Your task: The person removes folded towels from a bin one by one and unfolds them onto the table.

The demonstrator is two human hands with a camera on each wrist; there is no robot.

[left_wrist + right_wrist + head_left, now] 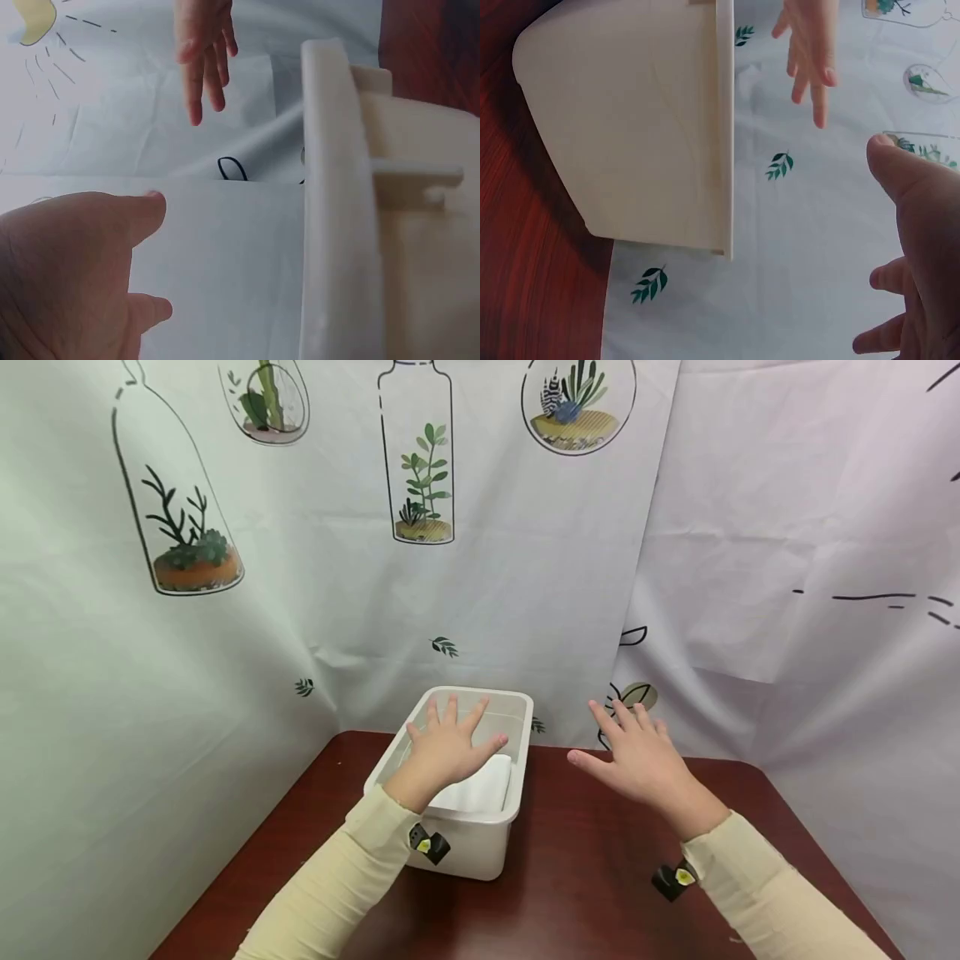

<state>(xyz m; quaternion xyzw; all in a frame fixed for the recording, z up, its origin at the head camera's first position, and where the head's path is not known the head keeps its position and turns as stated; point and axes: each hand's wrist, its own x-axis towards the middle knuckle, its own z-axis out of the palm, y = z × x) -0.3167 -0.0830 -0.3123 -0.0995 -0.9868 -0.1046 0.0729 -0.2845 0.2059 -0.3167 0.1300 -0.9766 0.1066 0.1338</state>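
Note:
My left hand (pixel 447 752) is held above a white plastic bin (pixel 465 852), its fingers spread and nothing in them. Inside the bin lies a folded white cloth-like thing (pixel 491 783), partly hidden behind that hand and wrist. To the right of the bin, my right hand (pixel 641 760) hovers over the table with fingers spread, also holding nothing. The left wrist view has the left hand (pixel 75 270) beside the bin's rim (pixel 341 210). In the right wrist view, the right hand (pixel 930 240) is apart from the bin's side wall (pixel 630 127).
The bin stands on a dark red wooden table (pixel 592 877), toward its back left. Behind and at both sides hangs a white curtain (pixel 525 593) printed with plants in glass jars. Each sleeve cuff carries a small black wrist camera (pixel 430 844).

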